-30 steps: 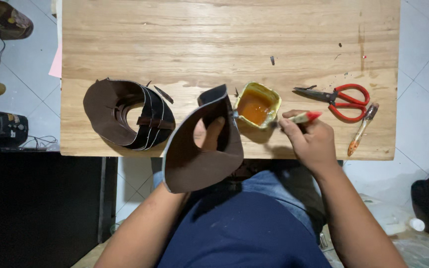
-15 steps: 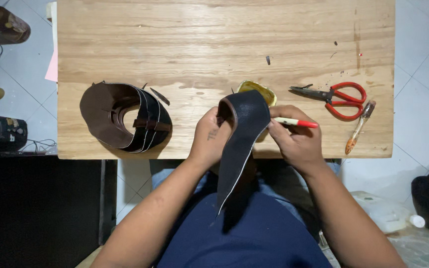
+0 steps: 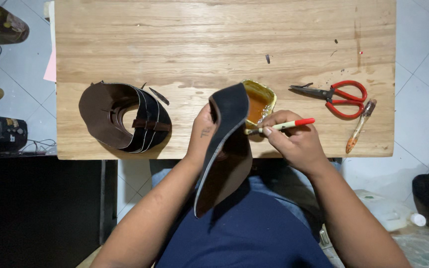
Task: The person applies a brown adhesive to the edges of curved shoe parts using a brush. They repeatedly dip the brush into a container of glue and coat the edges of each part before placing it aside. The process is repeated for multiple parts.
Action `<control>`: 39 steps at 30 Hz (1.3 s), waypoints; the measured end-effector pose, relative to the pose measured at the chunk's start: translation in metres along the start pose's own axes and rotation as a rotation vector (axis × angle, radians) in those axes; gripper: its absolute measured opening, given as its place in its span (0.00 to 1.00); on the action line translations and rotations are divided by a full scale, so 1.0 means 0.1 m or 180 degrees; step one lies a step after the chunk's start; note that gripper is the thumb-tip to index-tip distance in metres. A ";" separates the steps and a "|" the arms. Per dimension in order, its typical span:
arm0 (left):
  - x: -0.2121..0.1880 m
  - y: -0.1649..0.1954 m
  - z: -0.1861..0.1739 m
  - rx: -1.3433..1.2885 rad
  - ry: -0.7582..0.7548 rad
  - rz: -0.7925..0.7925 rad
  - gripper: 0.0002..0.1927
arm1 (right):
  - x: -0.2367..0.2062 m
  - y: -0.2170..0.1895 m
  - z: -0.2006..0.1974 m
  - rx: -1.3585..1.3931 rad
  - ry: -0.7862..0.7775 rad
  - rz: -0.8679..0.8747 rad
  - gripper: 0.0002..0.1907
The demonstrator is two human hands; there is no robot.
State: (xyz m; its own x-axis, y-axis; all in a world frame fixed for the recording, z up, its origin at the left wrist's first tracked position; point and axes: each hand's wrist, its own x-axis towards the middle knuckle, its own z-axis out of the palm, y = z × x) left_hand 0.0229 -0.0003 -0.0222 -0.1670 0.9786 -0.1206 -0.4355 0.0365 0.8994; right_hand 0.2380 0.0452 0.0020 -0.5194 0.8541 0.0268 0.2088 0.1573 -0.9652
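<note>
Left hand (image 3: 205, 133): grips leather piece (image 3: 227, 149), held on edge.
Right hand (image 3: 296, 144): grips brush (image 3: 281, 126) against it.
Glue tin (image 3: 260, 102): on desk (image 3: 199, 44).

A pale wooden table (image 3: 175, 39) stands on a light grey tiled floor (image 3: 423, 119), evenly lit.

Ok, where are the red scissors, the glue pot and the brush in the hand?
Red scissors (image 3: 346, 95): head view, on a handle loop.
Glue pot (image 3: 260, 101): head view, on the amber glue inside.
Brush (image 3: 286, 125): head view, on its pale handle.
</note>
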 end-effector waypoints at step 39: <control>-0.20 -0.09 -0.16 -0.0383 0.0050 -0.1336 0.13 | 0.02 -0.20 0.08 -0.0489 0.0410 -0.1041 0.08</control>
State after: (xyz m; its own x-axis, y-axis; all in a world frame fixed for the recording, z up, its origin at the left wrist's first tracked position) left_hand 0.0162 -0.0236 -0.0342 0.0335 0.8806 -0.4727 -0.5684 0.4058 0.7157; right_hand 0.2256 0.0399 0.0194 -0.4727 0.8003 0.3688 0.1762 0.4959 -0.8503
